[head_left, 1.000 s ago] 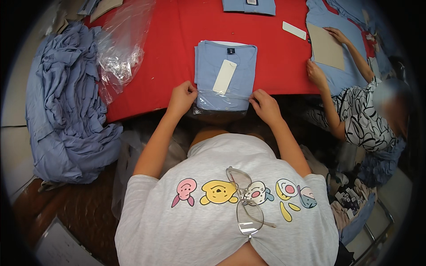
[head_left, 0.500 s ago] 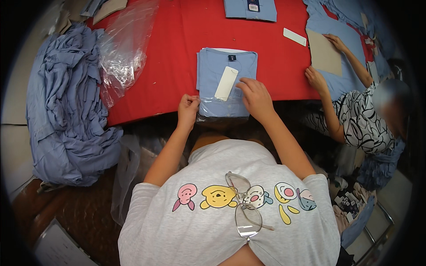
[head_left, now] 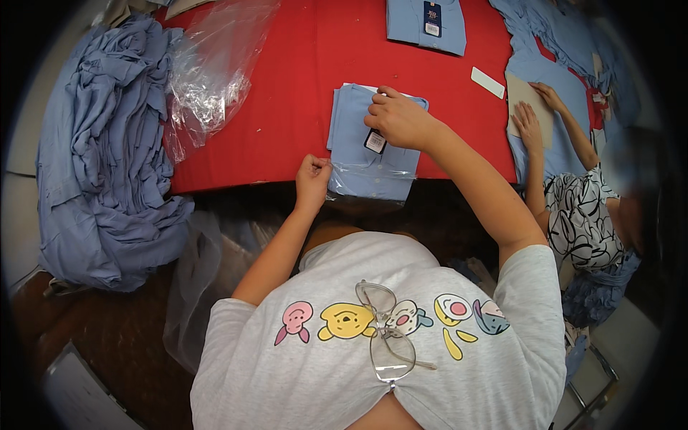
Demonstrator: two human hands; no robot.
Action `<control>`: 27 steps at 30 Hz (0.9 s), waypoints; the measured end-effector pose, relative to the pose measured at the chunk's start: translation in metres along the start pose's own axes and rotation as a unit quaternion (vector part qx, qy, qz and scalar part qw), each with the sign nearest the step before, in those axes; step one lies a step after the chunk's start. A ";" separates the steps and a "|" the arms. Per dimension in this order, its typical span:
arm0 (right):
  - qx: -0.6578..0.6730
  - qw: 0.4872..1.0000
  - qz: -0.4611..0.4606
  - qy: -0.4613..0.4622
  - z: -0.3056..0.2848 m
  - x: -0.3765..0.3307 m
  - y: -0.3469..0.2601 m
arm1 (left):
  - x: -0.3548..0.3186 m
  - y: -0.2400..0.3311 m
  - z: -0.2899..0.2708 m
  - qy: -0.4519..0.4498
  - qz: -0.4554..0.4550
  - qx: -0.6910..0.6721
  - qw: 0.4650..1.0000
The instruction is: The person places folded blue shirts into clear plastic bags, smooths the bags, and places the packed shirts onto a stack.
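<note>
A folded light-blue shirt [head_left: 358, 150] lies at the table's near edge, its lower part inside a clear plastic bag [head_left: 373, 188]. Thumb and fingers of my left hand [head_left: 313, 183] are pinched at the bag's left edge, by its opening. Over the shirt's collar, my right hand [head_left: 400, 120] is closed, fingers curled at the top of a hang tag [head_left: 375, 141]. The tag's dark side with a white label faces up. My right hand hides the collar and the tag's upper end.
The red table [head_left: 287, 107] carries clear plastic bags [head_left: 208, 93], another folded blue shirt [head_left: 426, 29] and a white tag [head_left: 488, 82]. Blue garments [head_left: 115, 158] are heaped at left. On the right, a co-worker's hands [head_left: 529, 127] rest on a beige board [head_left: 517, 93] over blue cloth.
My right hand has moved up and left from the shirt's right side to the collar. The hang tag has turned from its white side to its dark side. My left hand stays by the bag.
</note>
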State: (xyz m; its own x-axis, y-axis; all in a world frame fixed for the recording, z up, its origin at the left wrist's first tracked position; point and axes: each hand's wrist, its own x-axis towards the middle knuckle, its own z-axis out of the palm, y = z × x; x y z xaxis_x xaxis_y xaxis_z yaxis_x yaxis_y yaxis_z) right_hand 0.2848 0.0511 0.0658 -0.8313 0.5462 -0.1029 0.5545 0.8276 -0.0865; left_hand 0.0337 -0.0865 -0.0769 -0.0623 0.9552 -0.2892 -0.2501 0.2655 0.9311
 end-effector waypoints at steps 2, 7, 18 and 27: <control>-0.031 0.998 -0.010 -0.055 0.002 0.005 0.000 | 0.000 0.001 -0.002 -0.006 -0.017 0.008 1.000; 0.007 0.999 -0.029 0.022 0.018 0.002 -0.010 | -0.002 0.007 0.001 -0.005 -0.026 0.012 1.000; 0.421 0.652 0.485 0.403 0.038 -0.043 -0.049 | -0.003 -0.001 -0.001 0.000 0.004 0.017 1.000; 0.132 0.854 0.493 0.103 0.050 -0.020 -0.078 | -0.004 0.002 -0.002 -0.011 0.002 0.011 1.000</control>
State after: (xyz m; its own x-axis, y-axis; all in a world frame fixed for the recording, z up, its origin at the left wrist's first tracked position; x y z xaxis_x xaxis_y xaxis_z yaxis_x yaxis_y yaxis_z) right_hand 0.2601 -0.0314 0.0252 0.0706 0.9943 -0.0798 0.9554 -0.0904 -0.2812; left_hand 0.0312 -0.0896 -0.0740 -0.0420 0.9586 -0.2815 -0.2287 0.2650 0.9367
